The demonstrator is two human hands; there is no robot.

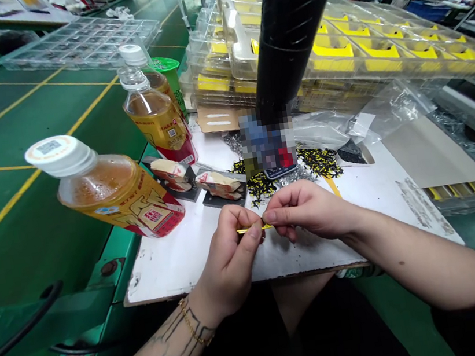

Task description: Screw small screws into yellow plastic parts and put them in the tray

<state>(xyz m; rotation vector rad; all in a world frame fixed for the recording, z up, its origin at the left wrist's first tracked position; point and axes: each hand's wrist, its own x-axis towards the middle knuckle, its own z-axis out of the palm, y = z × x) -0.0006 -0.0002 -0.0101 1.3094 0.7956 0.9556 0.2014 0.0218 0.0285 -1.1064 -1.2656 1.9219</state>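
Pinch grip both sides — left hand (231,249) has thumb and finger closed on a skinny yellow piece (266,226), right hand (305,210) seems to pinch its other end. Long axis runs side to side between them — over the white board (175,274).

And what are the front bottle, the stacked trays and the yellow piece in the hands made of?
Front bottle: probably glossy clear plastic, as amber liquid shows through and highlights gleam.
Stacked trays: likely thin, shiny clear plastic, since yellow parts show through.
Yellow piece: bright, perhaps plastic or coated metal; too small to tell.
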